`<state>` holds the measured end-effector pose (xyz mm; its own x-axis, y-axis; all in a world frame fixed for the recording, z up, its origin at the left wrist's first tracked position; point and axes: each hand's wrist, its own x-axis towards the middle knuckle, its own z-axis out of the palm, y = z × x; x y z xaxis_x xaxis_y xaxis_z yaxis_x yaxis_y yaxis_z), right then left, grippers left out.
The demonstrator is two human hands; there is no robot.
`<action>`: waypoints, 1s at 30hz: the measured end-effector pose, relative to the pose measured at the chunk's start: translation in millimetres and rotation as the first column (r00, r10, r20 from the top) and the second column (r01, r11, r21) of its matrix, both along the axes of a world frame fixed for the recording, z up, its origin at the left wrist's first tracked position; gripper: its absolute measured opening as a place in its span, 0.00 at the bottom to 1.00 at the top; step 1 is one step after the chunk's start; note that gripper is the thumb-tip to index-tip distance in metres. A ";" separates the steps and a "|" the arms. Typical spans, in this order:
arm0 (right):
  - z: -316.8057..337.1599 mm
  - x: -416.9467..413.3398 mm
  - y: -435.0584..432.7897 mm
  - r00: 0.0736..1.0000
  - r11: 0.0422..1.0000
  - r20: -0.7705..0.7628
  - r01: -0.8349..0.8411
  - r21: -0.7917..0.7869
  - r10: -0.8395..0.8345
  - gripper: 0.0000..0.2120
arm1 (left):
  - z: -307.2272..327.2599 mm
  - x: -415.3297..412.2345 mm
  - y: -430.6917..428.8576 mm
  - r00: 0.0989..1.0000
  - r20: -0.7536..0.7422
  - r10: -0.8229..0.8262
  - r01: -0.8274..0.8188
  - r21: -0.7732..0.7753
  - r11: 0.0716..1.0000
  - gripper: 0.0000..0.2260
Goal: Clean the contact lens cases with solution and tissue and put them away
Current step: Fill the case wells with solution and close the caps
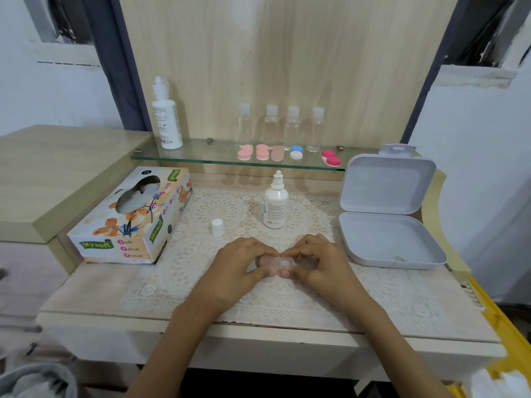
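two hands: left hand [244, 264] and right hand [321, 261] are brought together over the lace mat [201, 214], fingertips pinched on one small clear lens case [280, 261], braced low, probably for wiping or opening
tissue: cannot be told within the grip
solution: small bottle [275, 203] is left uncapped just behind, cap [217, 227] set aside, likely for quick reach
other cases: five cases [287, 153] are lined on the glass shelf [186, 159]
storage: grey box [388, 214] is kept open at right, presumably for putting away
tissue box [129, 216]: kept at left
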<state>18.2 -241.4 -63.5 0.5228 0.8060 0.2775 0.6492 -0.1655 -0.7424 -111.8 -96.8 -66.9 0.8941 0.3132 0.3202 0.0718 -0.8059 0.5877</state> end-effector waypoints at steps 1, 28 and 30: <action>0.2 0.0 -0.3 1.000 1.000 0.005 0.002 -0.002 -0.002 0.12 | -0.1 -0.2 -0.5 1.000 0.002 0.010 -0.010 0.001 1.000 0.13; -0.3 0.9 1.7 1.000 1.000 -0.003 -0.017 0.012 0.017 0.12 | 4.2 5.5 -1.4 0.999 -0.029 -0.033 0.032 -0.042 0.999 0.19; -0.2 0.8 1.8 1.000 1.000 -0.001 -0.020 0.007 0.020 0.12 | 3.6 4.5 -1.5 0.999 -0.027 -0.044 0.042 -0.061 0.997 0.20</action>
<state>19.1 -239.6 -63.6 0.5073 0.8140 0.2828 0.6514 -0.1474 -0.7442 -107.3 -98.3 -63.3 0.9156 0.2925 0.2759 0.0556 -0.7717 0.6336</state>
